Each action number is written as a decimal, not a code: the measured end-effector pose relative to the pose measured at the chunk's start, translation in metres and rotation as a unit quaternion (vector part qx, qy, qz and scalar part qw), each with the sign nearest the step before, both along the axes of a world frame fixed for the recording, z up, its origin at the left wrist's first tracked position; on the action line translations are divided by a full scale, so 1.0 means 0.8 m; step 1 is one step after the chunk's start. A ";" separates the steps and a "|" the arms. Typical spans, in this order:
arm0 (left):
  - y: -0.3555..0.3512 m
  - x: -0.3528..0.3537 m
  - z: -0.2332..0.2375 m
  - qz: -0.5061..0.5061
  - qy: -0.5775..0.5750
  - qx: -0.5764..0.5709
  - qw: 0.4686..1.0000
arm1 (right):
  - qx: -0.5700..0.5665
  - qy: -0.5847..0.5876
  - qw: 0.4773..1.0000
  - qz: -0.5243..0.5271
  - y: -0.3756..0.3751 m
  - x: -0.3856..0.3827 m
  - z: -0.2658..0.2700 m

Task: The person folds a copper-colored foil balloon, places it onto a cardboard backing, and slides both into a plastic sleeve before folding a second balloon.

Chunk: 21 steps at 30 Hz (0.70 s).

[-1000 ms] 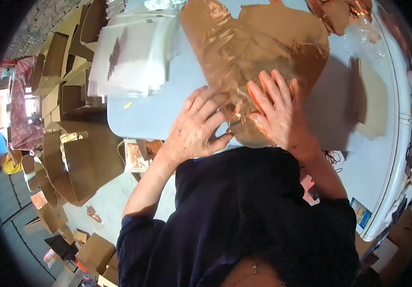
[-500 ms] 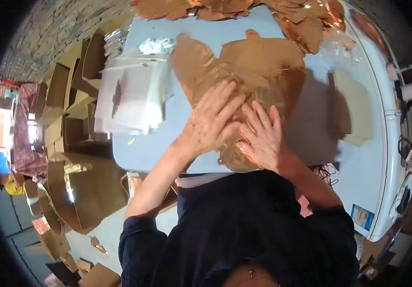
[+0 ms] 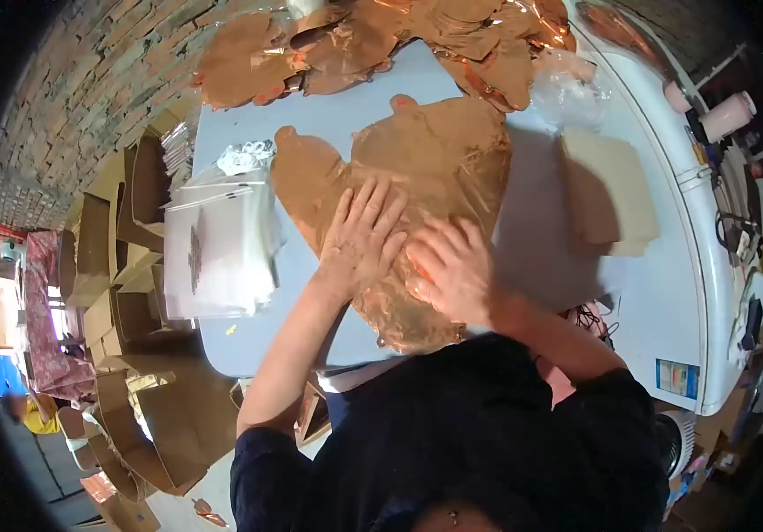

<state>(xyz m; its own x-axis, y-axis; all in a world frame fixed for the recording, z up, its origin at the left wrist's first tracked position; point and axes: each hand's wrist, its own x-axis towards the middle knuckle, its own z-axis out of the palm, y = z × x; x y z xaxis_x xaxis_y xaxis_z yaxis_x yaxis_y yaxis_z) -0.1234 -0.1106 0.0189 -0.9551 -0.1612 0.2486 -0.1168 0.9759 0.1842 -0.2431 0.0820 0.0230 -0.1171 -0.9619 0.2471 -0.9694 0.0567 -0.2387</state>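
A flat, shiny copper-coloured foil balloon (image 3: 426, 146) lies on the pale table before me, its lower end near the front edge. My left hand (image 3: 359, 235) rests flat on its left part, fingers stretched and slightly spread. Just to the right, my right hand (image 3: 454, 273) presses on the foil with fingers apart and a little bent, somewhat smeared by motion. Part of the balloon is hidden beneath both hands.
More copper foil pieces (image 3: 337, 58) are heaped along the far edge. Clear plastic bags (image 3: 222, 244) lie at left, with a white bundle (image 3: 247, 157) behind them. A beige stack (image 3: 612, 191) sits at right. Cardboard boxes (image 3: 164, 417) stand left of the table (image 3: 311, 124).
The balloon appears lower and further left as the view shifts. My right hand's fingers have bent more on the foil; the left hand stays flat on it.
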 end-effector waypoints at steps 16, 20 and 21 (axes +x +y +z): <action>0.000 -0.001 -0.008 0.006 -0.023 -0.021 0.999 | -0.027 0.035 0.968 -0.247 -0.109 -0.210 -0.037; 0.000 0.000 -0.007 0.010 -0.019 -0.021 1.000 | 0.007 0.145 0.928 -0.342 -0.125 -0.229 -0.014; 0.000 0.000 -0.006 0.010 -0.021 -0.022 0.999 | 0.014 0.177 0.914 -0.364 -0.132 -0.236 -0.011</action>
